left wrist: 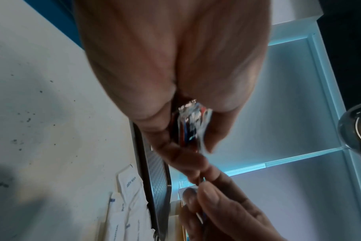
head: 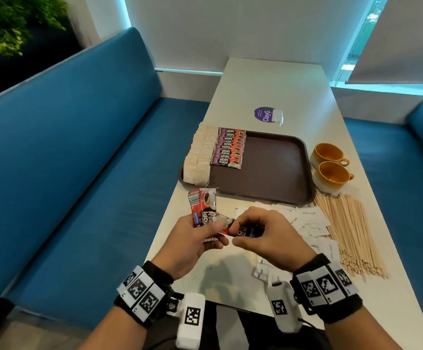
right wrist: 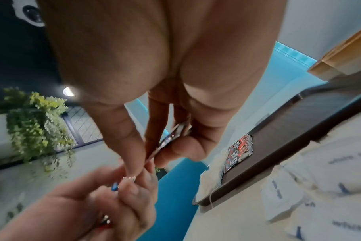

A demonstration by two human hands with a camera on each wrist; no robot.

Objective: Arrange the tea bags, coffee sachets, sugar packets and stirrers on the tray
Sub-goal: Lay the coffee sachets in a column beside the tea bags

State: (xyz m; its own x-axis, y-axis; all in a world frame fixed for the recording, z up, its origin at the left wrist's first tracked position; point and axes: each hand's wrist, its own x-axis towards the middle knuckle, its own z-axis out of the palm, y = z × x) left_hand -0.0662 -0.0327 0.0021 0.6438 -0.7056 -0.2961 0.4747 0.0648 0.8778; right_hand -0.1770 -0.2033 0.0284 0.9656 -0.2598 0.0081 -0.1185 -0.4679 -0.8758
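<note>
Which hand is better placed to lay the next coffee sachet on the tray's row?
Right, probably. The right hand pinches a single coffee sachet, while the left hand grips the remaining sachets. The coffee row on the tray lies ahead.

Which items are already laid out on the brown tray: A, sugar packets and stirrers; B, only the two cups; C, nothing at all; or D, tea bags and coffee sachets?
D: rows of tea bags and Kopi Juan coffee sachets lie along the left side of the brown tray, while the sugar packets and wooden stirrers sit on the table beside it.
</note>
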